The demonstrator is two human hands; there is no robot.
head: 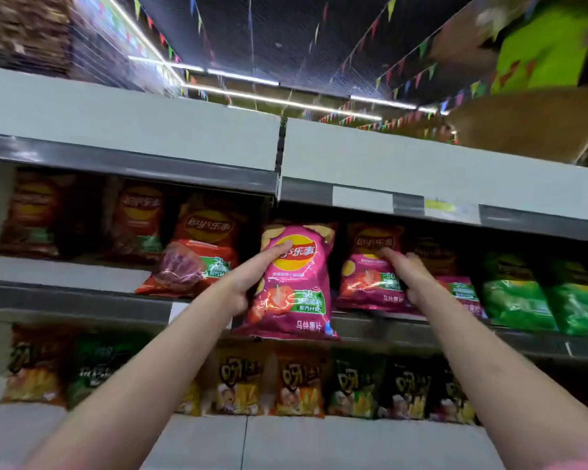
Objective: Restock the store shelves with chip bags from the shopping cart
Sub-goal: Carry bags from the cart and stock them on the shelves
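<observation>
Left hand point(252, 283) grips a pink chip bag point(294, 283) at the shelf point(421, 325); right hand point(409, 274) touches another.

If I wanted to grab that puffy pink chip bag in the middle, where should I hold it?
Hold the upright pink chip bag by its side edges, coming from the front. It stands tall at the lip of the grey metal shelf, puffy in the middle, so the flatter sides probably pinch best. The left hand already grips its left edge that way.

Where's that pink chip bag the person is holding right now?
In the head view it is near the centre: the pink chip bag is gripped by the left hand at the middle shelf's front edge, between orange bag and another pink bag.
</observation>
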